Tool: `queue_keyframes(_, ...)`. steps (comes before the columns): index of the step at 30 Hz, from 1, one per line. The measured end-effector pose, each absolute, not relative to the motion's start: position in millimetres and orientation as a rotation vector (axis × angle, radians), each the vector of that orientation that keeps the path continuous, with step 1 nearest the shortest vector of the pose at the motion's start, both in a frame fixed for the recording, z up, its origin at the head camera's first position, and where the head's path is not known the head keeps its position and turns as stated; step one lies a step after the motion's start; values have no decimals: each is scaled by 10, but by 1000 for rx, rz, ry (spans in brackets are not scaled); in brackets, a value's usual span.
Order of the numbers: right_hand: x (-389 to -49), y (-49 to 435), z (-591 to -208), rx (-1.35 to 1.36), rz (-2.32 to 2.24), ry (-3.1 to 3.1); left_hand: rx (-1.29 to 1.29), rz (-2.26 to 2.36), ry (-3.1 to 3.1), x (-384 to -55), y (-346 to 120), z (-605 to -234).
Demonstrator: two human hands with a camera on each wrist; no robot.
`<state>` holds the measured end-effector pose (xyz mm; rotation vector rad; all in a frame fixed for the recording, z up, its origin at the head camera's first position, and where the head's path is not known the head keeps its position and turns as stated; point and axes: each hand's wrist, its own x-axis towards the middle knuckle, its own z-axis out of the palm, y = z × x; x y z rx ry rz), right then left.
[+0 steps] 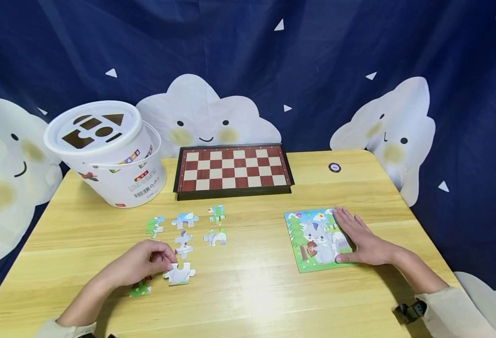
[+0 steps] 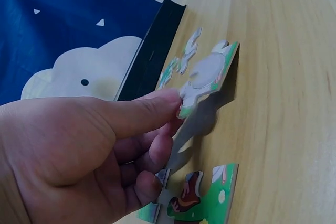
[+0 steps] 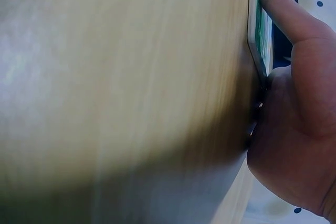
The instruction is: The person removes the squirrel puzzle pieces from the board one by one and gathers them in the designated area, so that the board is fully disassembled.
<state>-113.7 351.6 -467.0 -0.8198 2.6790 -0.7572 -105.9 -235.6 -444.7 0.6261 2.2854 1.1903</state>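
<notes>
Between thumb and fingers, my left hand [image 1: 135, 263] pinches a grey and green jigsaw puzzle piece [image 1: 180, 275] by its left side. In the left wrist view that puzzle piece [image 2: 210, 72] is tilted, with a shadow on the table under it. A squirrel-face piece [image 1: 183, 245] lies just beyond it, and a green and brown piece [image 1: 141, 288] is partly hidden beneath my left hand. My right hand [image 1: 368, 245] rests with straight fingers on the right side of a square squirrel picture board [image 1: 319, 246]. The right wrist view shows this board [image 3: 265, 35] edge-on, beside the thumb.
Several other puzzle pieces [image 1: 185, 219] lie behind my left hand. A red and white checkered board [image 1: 234, 170] sits at the back of the wooden table [image 1: 248, 300]. Left of it stands a white bucket [image 1: 121, 183] with a shape-hole lid. A dark round chip [image 1: 334, 167] lies back right.
</notes>
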Motion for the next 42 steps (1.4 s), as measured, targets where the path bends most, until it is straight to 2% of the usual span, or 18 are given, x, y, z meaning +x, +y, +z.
queue_keyframes(10,-1154,3522,-4669,-820,-757,2667,644,1162,2310,-1089,-2326,-4362)
queue_keyframes(21,-1165,3534,-4644,-812,-757,2652,767,1136,2364,-1189,-2020,-4231)
queue_keyframes(28,-1146,3541,-4635,-773,-761,2648,887,1148,2325,-1319,-1519,-4170)
queue_keyframes(42,-1118,3502,-4628,-737,-754,2673,1172,1084,2170,-1453,-137,-4019)
